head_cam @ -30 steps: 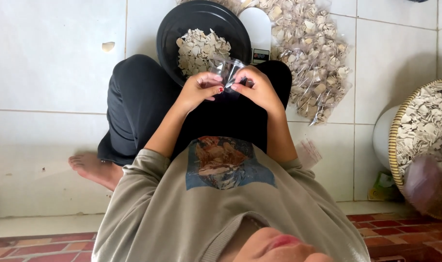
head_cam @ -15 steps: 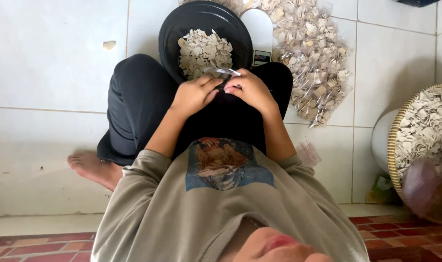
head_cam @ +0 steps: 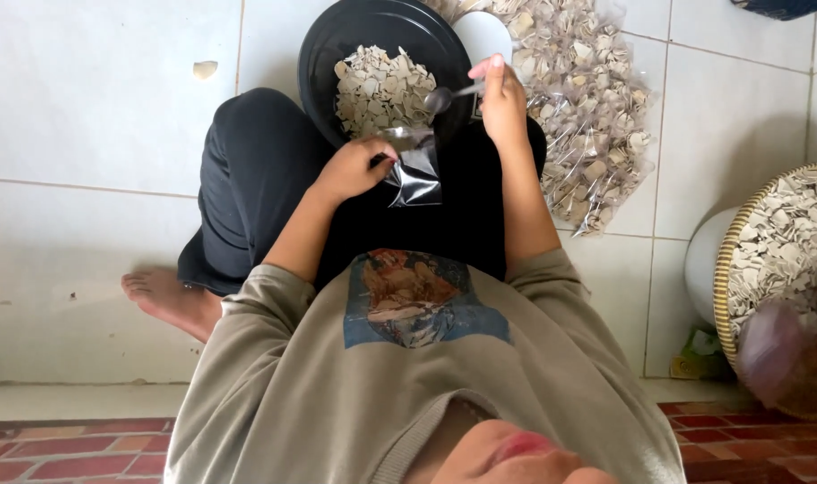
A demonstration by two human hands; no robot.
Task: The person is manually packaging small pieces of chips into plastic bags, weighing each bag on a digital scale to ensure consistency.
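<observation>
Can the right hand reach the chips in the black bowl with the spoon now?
Probably yes. The right hand holds the spoon right over the chips in the black bowl, and nothing covers them.

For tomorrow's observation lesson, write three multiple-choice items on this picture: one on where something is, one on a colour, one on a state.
1. Where is the black bowl of pale chips?
A. on the tiled floor in front of the knees
B. on a shelf
C. inside the woven basket

2. What colour are the trousers?
A. white
B. red
C. black

3. What is the left hand doing?
A. lying flat and empty
B. pinching a small clear bag
C. gripping the foot

Answers: 1 A, the bowl sits on the tiles beyond the lap. 2 C, both legs are black. 3 B, its fingers hold the bag's top, while the right hand holds a spoon over the bowl.
</observation>
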